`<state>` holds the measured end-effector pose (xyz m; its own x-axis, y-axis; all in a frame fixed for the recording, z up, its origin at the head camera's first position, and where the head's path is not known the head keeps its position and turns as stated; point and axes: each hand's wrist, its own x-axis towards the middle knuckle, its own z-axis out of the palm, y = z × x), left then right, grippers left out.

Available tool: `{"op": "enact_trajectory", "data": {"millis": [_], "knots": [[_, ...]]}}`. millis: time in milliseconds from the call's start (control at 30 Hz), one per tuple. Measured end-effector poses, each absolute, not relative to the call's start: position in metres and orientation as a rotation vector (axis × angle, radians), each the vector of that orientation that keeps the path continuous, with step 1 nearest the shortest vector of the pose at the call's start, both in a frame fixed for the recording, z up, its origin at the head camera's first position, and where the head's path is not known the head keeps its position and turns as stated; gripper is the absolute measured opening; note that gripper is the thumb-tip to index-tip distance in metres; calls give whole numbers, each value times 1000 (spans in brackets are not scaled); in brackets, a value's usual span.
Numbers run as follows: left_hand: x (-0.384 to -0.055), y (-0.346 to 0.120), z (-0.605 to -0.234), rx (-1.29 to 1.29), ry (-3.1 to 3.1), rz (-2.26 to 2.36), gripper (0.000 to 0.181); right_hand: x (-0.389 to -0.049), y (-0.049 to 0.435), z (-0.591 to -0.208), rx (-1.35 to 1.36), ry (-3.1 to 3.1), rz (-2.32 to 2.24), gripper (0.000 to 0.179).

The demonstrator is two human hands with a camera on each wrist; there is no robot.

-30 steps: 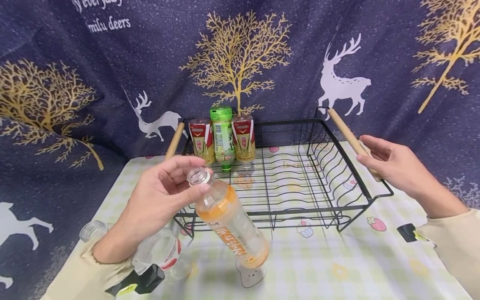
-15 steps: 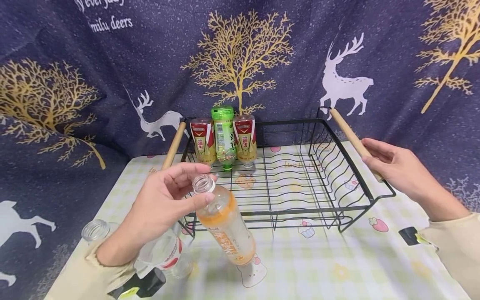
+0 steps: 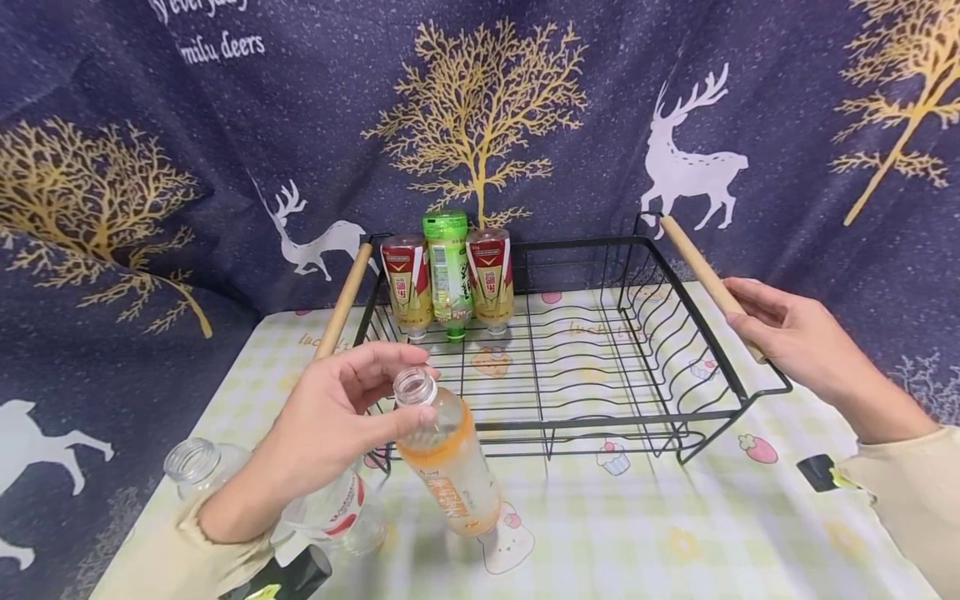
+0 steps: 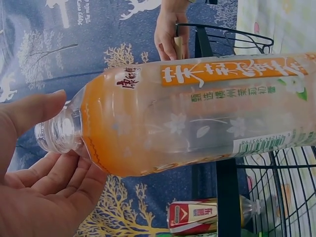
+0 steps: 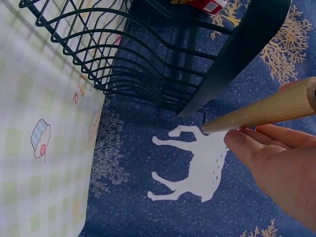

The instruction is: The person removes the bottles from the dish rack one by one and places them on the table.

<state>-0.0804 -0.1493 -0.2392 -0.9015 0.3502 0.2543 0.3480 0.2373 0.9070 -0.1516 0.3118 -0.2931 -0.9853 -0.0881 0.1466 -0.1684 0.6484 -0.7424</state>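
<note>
My left hand [image 3: 330,425] pinches the neck of a clear plastic bottle with an orange label [image 3: 450,475], thumb on one side and fingers on the other. The bottle is uncapped and tilts, its base low over the table in front of a black wire dish rack [image 3: 551,425]. Whether the base touches the cloth I cannot tell. In the left wrist view the bottle [image 4: 197,113] spans the picture. My right hand [image 3: 802,342] holds the rack's right wooden handle [image 3: 705,271] between thumb and fingers; the right wrist view shows this handle [image 5: 266,108] close up.
Inside the rack's back left, a green bottle [image 3: 447,267] stands upside down between two red-and-gold bottles, left bottle [image 3: 405,275] and right bottle [image 3: 489,275], also inverted. Another clear bottle [image 3: 337,512] lies by my left forearm, near an open bottle mouth [image 3: 191,462]. A checked cloth [image 3: 622,533] covers the table.
The orange-label bottle has come down and slightly towards me with my left hand, and stands more upright. My right hand stays at the handle.
</note>
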Motion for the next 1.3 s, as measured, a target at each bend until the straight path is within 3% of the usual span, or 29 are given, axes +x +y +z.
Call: {"op": "enact_trajectory", "data": {"millis": [1300], "knots": [[-70, -151, -279, 628, 2495, 1649, 42, -152, 310, -297, 207, -2715, 1257, 54]]}}
